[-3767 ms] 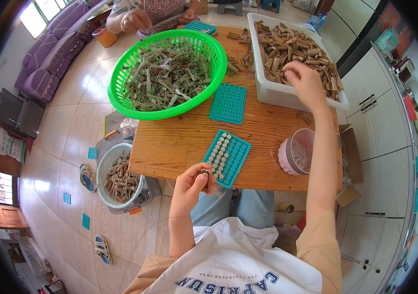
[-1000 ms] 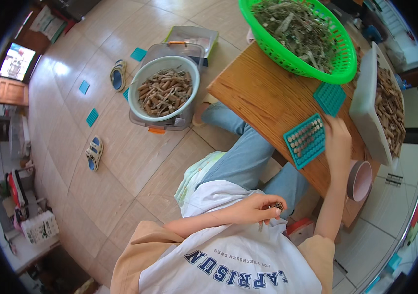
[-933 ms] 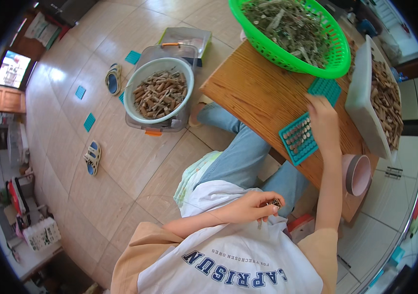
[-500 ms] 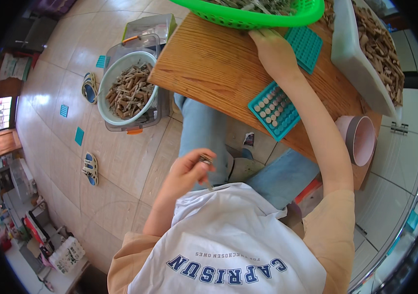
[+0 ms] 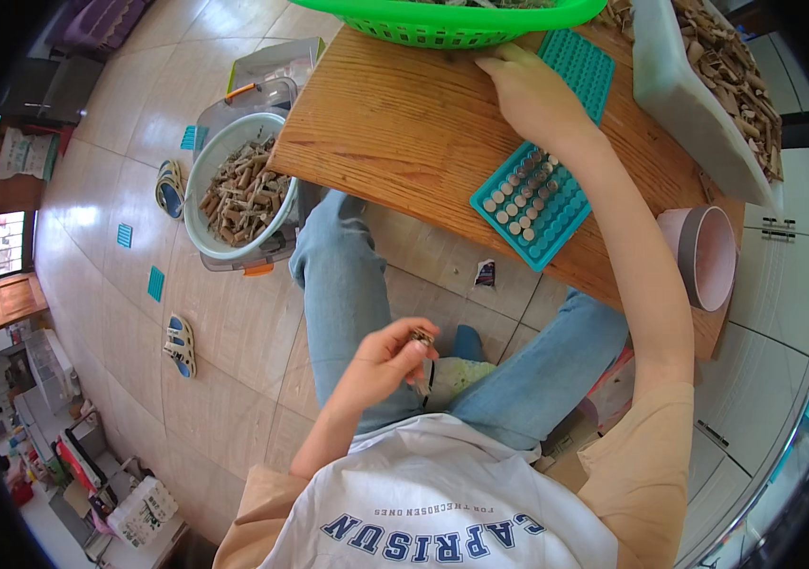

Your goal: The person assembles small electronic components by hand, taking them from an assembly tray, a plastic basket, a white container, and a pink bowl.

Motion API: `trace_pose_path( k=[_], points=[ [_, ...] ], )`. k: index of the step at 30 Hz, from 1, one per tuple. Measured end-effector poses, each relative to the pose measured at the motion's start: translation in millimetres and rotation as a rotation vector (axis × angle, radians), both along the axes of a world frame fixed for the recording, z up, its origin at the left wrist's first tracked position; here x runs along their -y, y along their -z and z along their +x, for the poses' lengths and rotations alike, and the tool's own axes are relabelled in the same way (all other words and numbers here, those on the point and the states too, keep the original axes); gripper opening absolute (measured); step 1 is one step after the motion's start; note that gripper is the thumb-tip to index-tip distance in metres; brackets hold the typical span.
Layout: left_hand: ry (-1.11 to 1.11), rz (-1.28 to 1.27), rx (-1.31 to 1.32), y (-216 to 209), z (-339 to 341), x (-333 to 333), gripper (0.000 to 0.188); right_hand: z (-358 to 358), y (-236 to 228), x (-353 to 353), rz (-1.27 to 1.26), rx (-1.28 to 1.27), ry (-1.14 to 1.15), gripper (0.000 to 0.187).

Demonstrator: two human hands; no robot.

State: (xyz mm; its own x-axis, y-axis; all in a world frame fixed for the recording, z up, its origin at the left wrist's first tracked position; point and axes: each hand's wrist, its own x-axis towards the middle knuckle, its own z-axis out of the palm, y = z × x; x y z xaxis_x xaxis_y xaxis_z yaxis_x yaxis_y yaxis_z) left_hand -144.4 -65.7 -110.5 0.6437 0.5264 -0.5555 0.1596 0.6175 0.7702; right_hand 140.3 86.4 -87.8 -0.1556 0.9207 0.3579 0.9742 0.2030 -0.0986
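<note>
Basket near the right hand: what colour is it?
The basket is bright green, best seen in the head view.

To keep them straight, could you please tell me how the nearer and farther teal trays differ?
The nearer tray holds rows of pale discs; the farther tray shows none where visible. The nearer tray lies near the front edge of the table, the farther tray by the green basket. Both are teal with round pits.
</note>
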Motion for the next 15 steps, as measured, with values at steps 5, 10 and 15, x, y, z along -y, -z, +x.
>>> trace_pose_path(
  k=[5,10,15],
  points=[
    [0.051,-0.028,0.056,9.9,-2.0,9.2,0.020,13.3,-11.9,11.0,-0.038,-0.138,0.033,0.025],
    [0.029,-0.013,0.036,10.8,-7.9,2.4,0.020,-5.0,0.4,12.9,0.005,-0.112,-0.048,0.029],
    [-0.023,-0.007,0.037,17.3,-14.5,-3.6,0.020,-2.0,8.2,-0.6,0.043,-0.050,0.098,0.035]
  ],
)
